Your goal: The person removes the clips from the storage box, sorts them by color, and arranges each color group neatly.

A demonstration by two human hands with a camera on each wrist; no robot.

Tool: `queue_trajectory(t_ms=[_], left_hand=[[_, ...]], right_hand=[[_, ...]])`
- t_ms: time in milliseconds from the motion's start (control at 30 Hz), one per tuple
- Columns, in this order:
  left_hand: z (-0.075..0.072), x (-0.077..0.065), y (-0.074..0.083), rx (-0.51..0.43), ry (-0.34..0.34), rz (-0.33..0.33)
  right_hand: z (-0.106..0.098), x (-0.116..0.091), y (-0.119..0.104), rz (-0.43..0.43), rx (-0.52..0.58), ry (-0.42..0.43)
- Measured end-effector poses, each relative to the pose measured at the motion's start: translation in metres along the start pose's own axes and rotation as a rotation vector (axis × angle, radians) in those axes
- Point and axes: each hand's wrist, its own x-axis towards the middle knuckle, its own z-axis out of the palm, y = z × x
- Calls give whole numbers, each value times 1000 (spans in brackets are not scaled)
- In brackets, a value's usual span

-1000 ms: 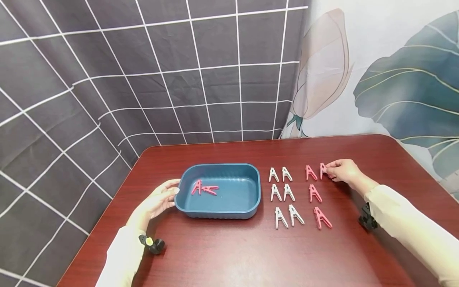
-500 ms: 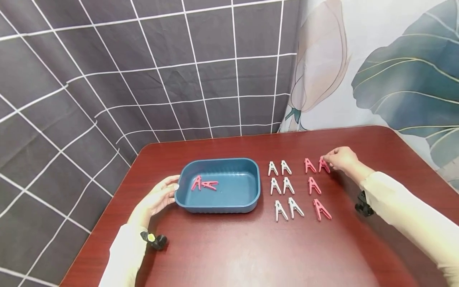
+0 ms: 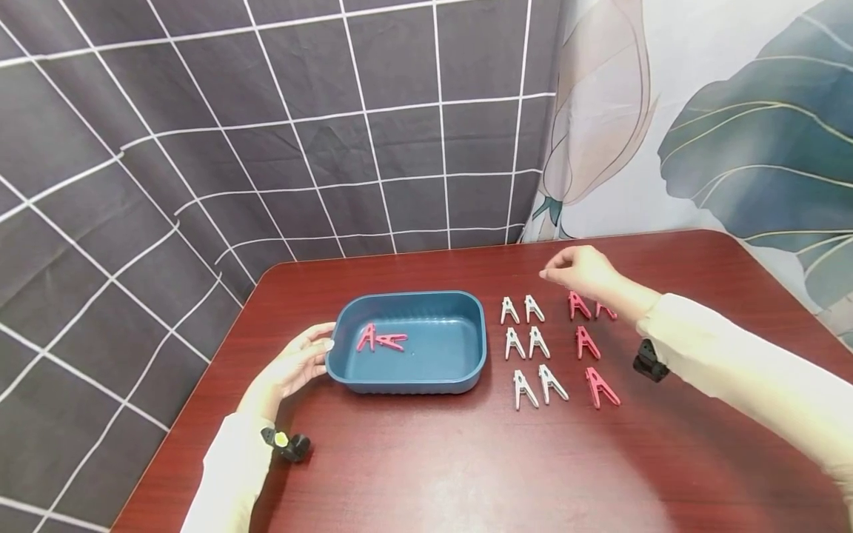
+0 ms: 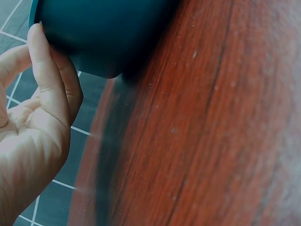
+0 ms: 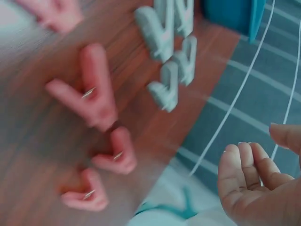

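At the left end of a blue plastic basin, my left hand grips the rim, its fingertips against the outer wall in the left wrist view. Two pink clothespins, one upright-looking and one lying sideways, are inside. My right hand hovers above the far right part of the table, fingers loosely bent. The right wrist view shows nothing between its thumb and fingers. Below it stand pink clothespins, such as the near one and a middle one; my forearm partly covers the far right one.
White clothespins stand in three rows of two between the basin and the pink ones. Under everything is a reddish-brown wooden table. A grey gridded cloth and a flower-patterned curtain hang behind it.
My right hand has let go of the far right pink clothespin, leaving it on the table, and has risen and moved left. My left hand stays on the basin.
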Motion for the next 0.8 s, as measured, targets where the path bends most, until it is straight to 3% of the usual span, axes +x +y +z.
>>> queue_trajectory(t_ms=[300, 567, 800], left_hand=[[-2, 1, -1, -8, -15, 13], [-4, 1, -4, -15, -16, 17], [-18, 8, -17, 48, -12, 44]], right_hand=[[37, 14, -62, -173, -19, -15], [80, 21, -104, -315, -58, -108], [116, 25, -130, -356, -173, -211]])
